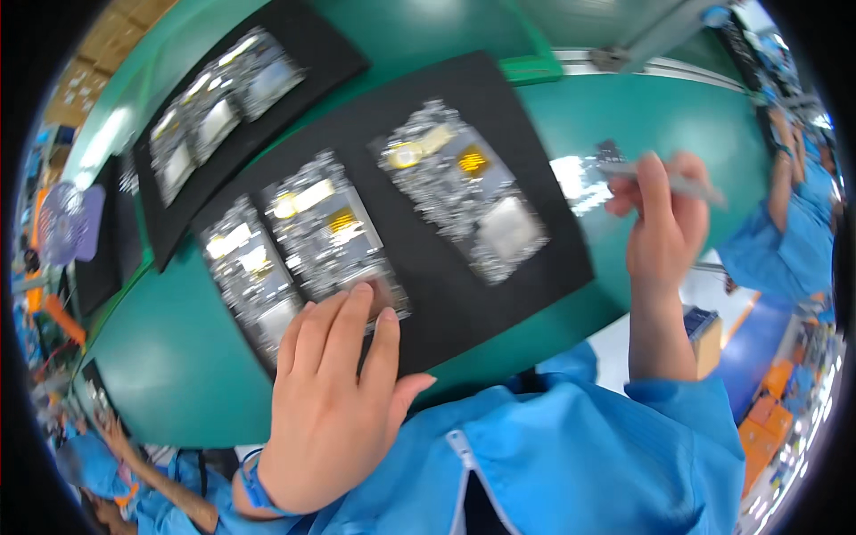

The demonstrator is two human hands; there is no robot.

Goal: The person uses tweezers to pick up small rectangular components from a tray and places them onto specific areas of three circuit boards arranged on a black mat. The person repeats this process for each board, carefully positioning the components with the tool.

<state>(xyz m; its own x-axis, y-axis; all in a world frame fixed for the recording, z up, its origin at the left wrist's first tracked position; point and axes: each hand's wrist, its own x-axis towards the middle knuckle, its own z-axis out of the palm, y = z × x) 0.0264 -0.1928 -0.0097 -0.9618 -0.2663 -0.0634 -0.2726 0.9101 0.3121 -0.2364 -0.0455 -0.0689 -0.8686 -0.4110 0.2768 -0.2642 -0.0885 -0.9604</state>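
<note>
My left hand [334,397] lies flat with its fingers stretched out, fingertips on the near end of a silvery circuit board [321,223] with yellow patches. Close on its left is a similar board [245,267], partly beneath or beside my fingers. A third board [459,192] lies apart to the right on the same black mat [428,321]. Off the mat's right edge, my right hand [664,218] is raised and closed round a slim grey tool [691,185], perhaps tweezers, smeared by motion. By its left end is a shiny clear sheet [575,183] with small dark pieces.
Beyond on the left, another black mat [312,45] bears several similar boards [218,125]. The green tabletop [160,357] has a raised green edge. A purple fan [71,218] stands at far left. Co-workers in blue sit at right [776,250] and lower left [169,490].
</note>
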